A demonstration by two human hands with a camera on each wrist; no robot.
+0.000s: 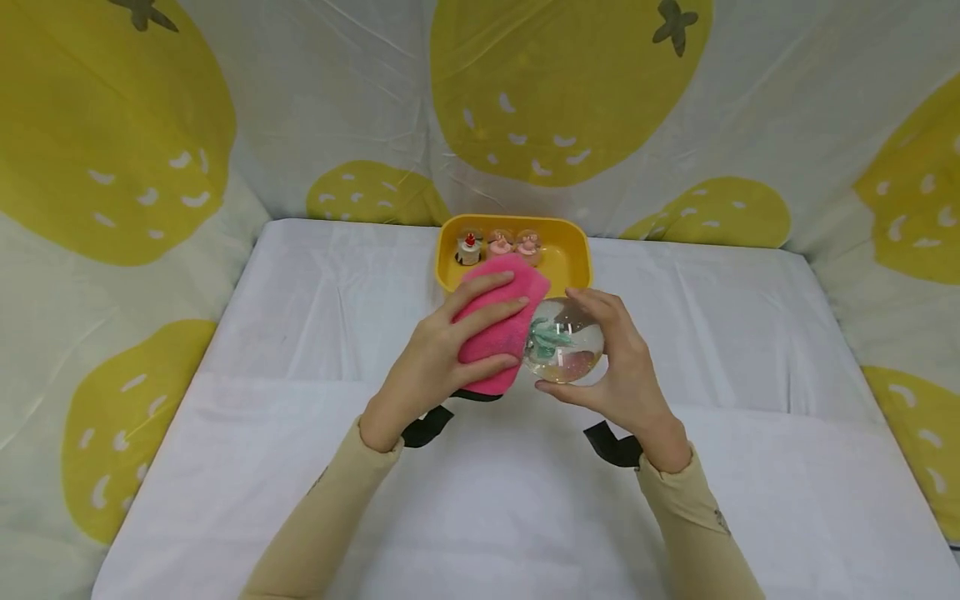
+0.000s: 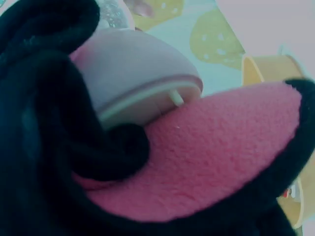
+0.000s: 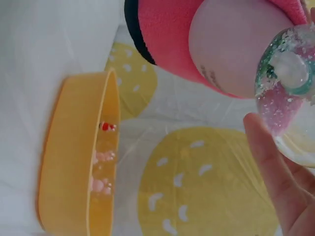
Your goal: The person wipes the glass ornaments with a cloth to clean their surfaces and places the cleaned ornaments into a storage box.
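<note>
Over the middle of the table, my left hand (image 1: 431, 350) grips a pink cloth (image 1: 491, 342) with black edging, fingers spread across it. The cloth wraps the pale pink base (image 2: 142, 61) of a snow globe; that base also shows in the right wrist view. My right hand (image 1: 630, 367) holds the clear glass ball (image 1: 566, 342) of the globe between thumb and fingers. Inside the ball are a green shape, glitter and something pink. The base's rimmed underside faces the left wrist camera. In the head view the cloth hides the base.
A yellow tray (image 1: 572, 262) stands at the back of the table, just beyond the hands. At its left sit a small red-topped figure (image 1: 469, 248) and two pink figures (image 1: 528, 247). White cloth (image 1: 750, 350) covers the table; a lemon-print curtain (image 1: 360, 92) hangs around it.
</note>
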